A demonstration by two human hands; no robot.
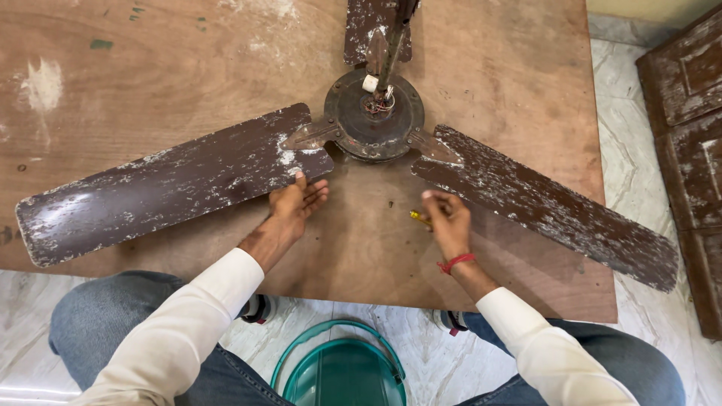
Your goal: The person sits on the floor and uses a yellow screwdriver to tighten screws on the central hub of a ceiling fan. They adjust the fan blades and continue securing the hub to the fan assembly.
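An old brown three-bladed ceiling fan (374, 116) with flaking paint lies on a wooden board (481, 45). The left hand (295, 204), fingers relaxed, touches the left blade's near edge. The right hand (445, 218) grips a small yellow-handled tool (418, 218). The tool could likely slip on the rusted screws.

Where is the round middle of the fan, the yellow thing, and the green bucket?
fan hub (374, 114), head view, on its round metal top.
yellow tool (418, 218), head view, on its tip.
green bucket (342, 372), head view, on its lid.
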